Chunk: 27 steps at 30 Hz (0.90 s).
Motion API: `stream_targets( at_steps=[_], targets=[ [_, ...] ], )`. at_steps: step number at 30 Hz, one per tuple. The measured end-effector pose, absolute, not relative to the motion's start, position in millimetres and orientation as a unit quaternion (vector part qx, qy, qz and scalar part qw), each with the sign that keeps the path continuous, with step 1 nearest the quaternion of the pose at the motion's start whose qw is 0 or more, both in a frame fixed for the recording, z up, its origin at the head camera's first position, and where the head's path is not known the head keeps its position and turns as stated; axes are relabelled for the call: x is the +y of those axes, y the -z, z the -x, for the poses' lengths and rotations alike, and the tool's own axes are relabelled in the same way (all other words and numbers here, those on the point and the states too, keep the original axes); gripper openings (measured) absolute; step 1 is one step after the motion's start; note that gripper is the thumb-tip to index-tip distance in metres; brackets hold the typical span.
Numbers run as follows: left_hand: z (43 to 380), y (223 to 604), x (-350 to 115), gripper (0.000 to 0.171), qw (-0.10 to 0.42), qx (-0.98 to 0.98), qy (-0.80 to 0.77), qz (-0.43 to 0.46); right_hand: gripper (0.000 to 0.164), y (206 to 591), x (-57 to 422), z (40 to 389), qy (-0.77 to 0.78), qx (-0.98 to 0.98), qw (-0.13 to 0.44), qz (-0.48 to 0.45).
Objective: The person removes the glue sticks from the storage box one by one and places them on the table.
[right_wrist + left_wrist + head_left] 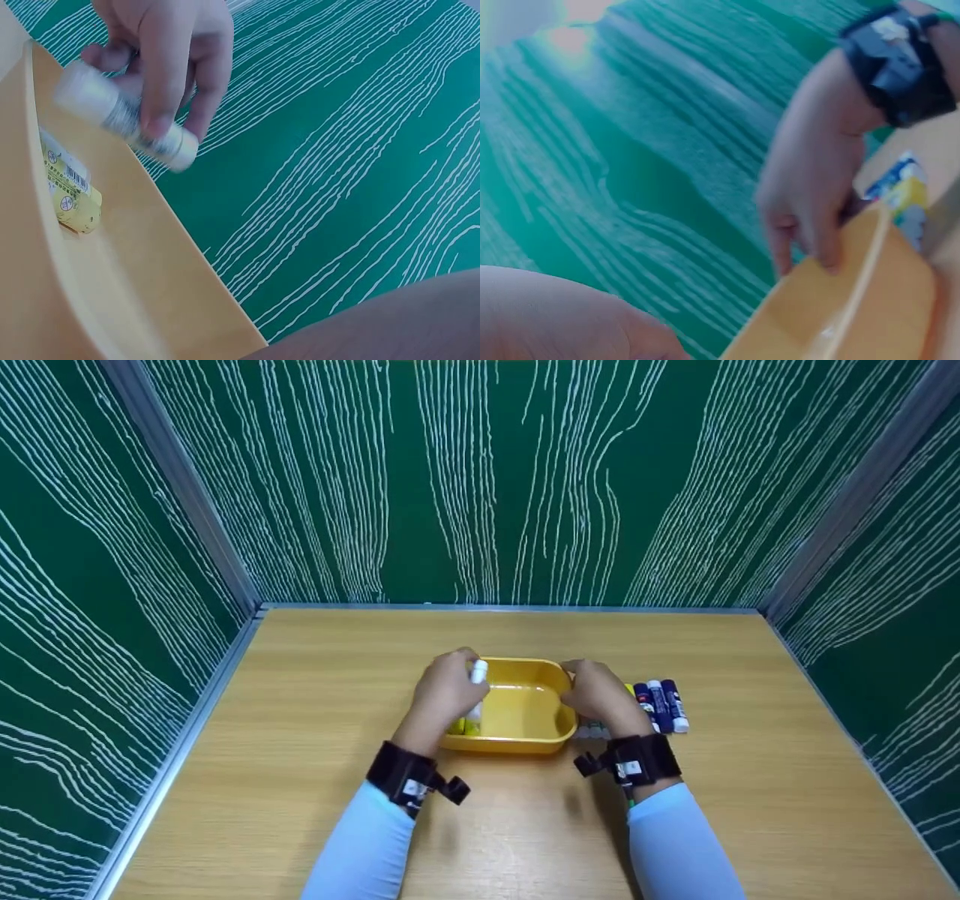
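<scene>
My left hand (448, 686) pinches a white glue stick (124, 116) between thumb and fingers, over the left end of a yellow plastic tray (517, 746). In the right wrist view the stick is tilted above the tray's rim. Below it, yellow-labelled glue sticks (71, 187) lie inside the tray against its wall. My right hand (600, 694) grips the tray's right rim near the far corner, its fingertips over the edge in the left wrist view.
Right of the tray lies a row of glue sticks (660, 706) in dark blue, white and yellow, partly hidden by my right hand. The wooden table (345, 660) is enclosed by green walls (405, 495) with white streaks and grey metal edging.
</scene>
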State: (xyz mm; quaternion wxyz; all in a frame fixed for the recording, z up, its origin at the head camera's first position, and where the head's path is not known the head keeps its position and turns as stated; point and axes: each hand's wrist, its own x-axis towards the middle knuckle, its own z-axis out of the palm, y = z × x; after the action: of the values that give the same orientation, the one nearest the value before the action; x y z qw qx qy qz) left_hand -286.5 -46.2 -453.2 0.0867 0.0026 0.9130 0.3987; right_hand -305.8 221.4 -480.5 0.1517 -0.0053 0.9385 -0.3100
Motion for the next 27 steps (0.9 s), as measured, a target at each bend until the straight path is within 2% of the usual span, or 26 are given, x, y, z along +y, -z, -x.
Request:
stream_targets(
  at_steps=[9, 22, 27],
  targets=[
    [286.9, 446.9, -86.0, 0.051, 0.052, 0.904, -0.421, 0.045, 0.065, 480.2, 222.5, 305.1, 0.317, 0.934, 0.163, -0.006],
    [299.0, 453.7, -125.9, 0.053, 0.053, 0.923, -0.373, 0.081, 0.067, 480.0, 221.5, 306.0, 0.322, 0.933, 0.161, -0.002],
    [304.2, 467.1, -132.2, 0.052, 0.080, 0.929, -0.351, 0.089, 0.066, 482.3, 222.4, 306.0, 0.307, 0.941, 0.143, 0.017]
  ],
)
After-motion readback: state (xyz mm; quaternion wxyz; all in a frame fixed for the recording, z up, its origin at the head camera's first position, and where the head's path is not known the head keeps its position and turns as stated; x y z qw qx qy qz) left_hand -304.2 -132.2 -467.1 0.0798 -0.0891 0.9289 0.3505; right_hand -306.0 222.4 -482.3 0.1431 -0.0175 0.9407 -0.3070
